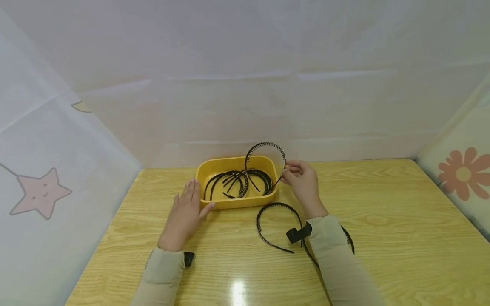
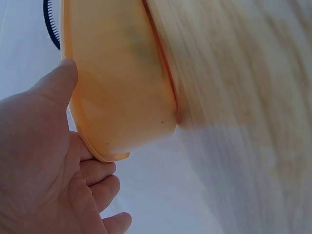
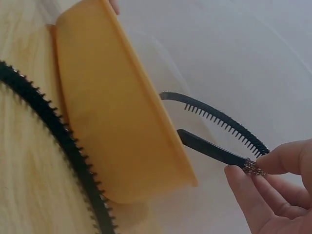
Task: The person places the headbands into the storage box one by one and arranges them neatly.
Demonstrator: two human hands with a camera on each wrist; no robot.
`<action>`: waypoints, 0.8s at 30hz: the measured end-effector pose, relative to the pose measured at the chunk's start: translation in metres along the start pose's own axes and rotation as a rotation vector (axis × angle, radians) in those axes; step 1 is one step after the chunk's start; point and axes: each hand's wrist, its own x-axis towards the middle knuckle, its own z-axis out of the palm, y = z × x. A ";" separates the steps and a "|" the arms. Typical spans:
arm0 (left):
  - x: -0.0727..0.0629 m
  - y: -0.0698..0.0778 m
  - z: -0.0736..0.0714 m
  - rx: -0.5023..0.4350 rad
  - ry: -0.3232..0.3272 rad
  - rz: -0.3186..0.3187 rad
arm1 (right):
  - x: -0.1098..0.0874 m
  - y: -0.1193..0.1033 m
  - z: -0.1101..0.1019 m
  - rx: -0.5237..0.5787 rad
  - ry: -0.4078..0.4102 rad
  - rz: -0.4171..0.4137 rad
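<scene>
A black toothed headband (image 1: 266,143) stands upright over the right part of a yellow plastic box (image 1: 237,204). My right hand (image 1: 305,182) pinches it near one end, just past the box's right rim; the right wrist view shows thumb and fingers on a glittery band of the headband (image 3: 254,167). Both of its ends reach down inside the rim. Several more black headbands (image 1: 226,174) lie in the box. At the box's left front corner, my left hand (image 1: 184,216) rests with fairly straight fingers along the left side and thumb at the front rim.
On the wooden table (image 1: 214,272), another headband (image 1: 278,204) lies in front of the box. At least one more headband (image 1: 348,238) is partly hidden under my right forearm. A pale sheet wall (image 1: 229,110) stands close behind the box.
</scene>
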 end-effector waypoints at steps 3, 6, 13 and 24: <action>0.000 0.000 -0.001 0.001 -0.003 -0.001 | -0.003 0.002 0.009 -0.028 -0.010 -0.034; 0.000 0.001 -0.001 -0.007 -0.009 -0.005 | -0.005 0.005 0.015 -0.084 -0.022 -0.080; 0.000 0.000 0.001 -0.013 -0.006 -0.004 | -0.008 0.011 0.023 -0.178 -0.056 -0.147; 0.000 0.000 0.000 -0.002 0.000 0.002 | -0.013 0.015 0.031 -0.341 -0.047 -0.234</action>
